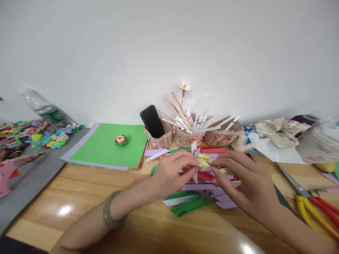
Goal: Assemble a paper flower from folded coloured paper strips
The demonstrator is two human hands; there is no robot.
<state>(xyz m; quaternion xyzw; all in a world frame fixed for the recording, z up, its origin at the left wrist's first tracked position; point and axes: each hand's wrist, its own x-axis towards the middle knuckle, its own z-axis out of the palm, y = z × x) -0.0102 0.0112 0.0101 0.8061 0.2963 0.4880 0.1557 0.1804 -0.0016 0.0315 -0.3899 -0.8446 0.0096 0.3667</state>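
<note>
My left hand (171, 173), with a ring on one finger, pinches a white folded paper piece (195, 149) that sticks up and down past its fingertips. From the other side my right hand (247, 180) brings thumb and fingers together at a pale yellow folded paper piece (204, 162), which touches the white one. Both hands hover over a pile of folded paper strips in purple (201, 186), green (190, 205) and red (206, 175). The fingertips partly hide where the pieces join.
Green paper sheets (100, 148) with a small paper flower (120, 140) lie left. Behind are baskets (189, 137) of sticks and a phone (153, 121). Scissors (304, 195) and lace (280, 131) lie right. A pink glue gun (13, 167) and bottle (50, 111) are far left.
</note>
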